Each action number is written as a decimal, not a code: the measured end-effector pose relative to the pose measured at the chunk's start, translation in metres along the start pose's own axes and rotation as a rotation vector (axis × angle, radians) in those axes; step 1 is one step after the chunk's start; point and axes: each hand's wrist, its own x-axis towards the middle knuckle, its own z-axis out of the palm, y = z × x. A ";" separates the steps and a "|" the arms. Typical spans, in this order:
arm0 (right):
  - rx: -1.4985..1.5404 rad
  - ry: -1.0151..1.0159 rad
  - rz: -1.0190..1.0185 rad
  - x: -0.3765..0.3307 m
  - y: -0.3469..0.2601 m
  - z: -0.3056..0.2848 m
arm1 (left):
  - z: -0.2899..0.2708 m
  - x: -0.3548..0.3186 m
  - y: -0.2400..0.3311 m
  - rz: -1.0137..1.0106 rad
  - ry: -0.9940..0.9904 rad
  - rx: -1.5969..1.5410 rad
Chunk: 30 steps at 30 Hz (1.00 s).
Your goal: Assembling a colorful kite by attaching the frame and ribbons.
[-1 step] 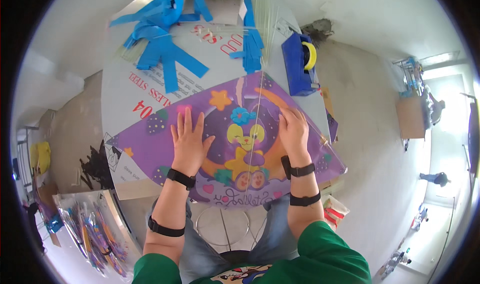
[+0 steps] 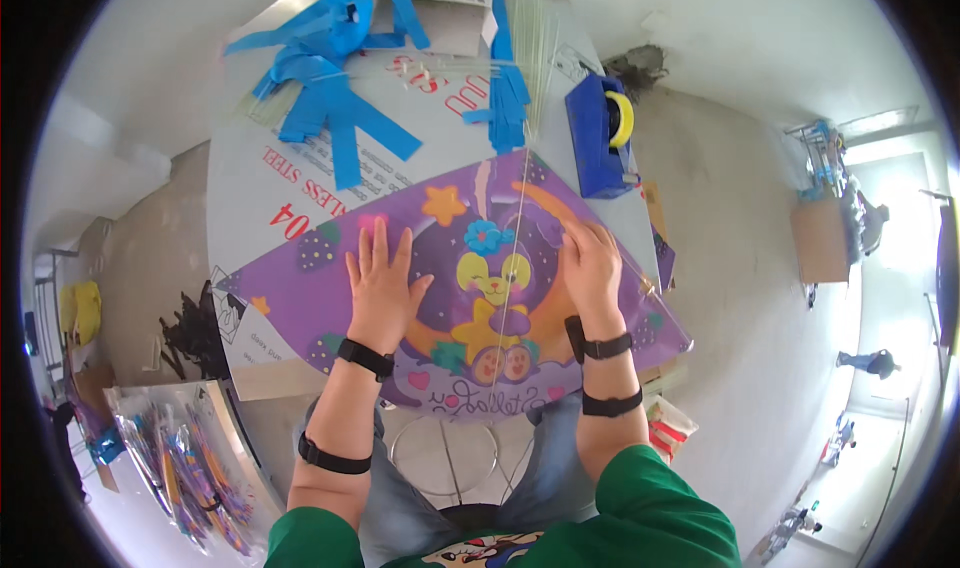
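Note:
A purple diamond-shaped kite (image 2: 300,323), printed with a yellow cartoon animal, stars and a crescent moon, lies on the table with one corner toward the far side. A thin pale rod (image 2: 513,298) runs down its middle. Flat on the kite's left half rests my left hand (image 2: 383,286), fingers spread and nothing held. My right hand (image 2: 593,276) touches the right half near the upper right edge, its fingers slightly bent and extended over the printed moon. No object shows in it, though the underside of the fingers is hidden.
Blue tape strips (image 2: 345,118) and thin pale rods (image 2: 540,58) lie across the far table. A blue tape dispenser (image 2: 592,138) with a yellow roll stands at its right edge. A box (image 2: 450,28) sits behind. Lower left, packaged colourful items (image 2: 190,468) lie beside the table.
The whole view has shifted very slightly. Both hands stay at the same places on the kite, which has not visibly moved on the table.

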 end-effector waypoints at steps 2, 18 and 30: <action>0.047 0.080 -0.028 0.005 -0.011 -0.013 | -0.001 -0.001 -0.002 -0.008 -0.007 -0.018; -0.136 -0.480 -0.366 0.242 -0.075 0.116 | -0.009 -0.004 -0.021 -0.057 0.040 -0.085; -0.328 -0.243 -0.293 0.245 -0.064 0.184 | -0.016 -0.006 -0.029 -0.052 0.034 -0.169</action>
